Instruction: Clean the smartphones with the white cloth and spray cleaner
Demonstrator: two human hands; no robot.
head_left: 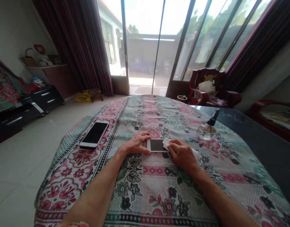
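Note:
A white smartphone (156,145) with a dark screen lies sideways on the patterned tablecloth (156,189). My left hand (136,143) grips its left end, thumb on the near edge and fingers on the far one. My right hand (182,153) is closed on a crumpled white tissue (166,143), which touches the right part of the screen. The phone's right end is hidden behind that hand. A bit of white material (195,153) shows past the far side of the right hand; whether it belongs to the tissue I cannot tell.
A larger white phone (95,134) lies face up to the left. On the right stands a clear bottle (206,130) with a black nozzle. Behind it is a dark table surface (244,132). A wooden armchair (204,85) stands by the glass doors (145,60).

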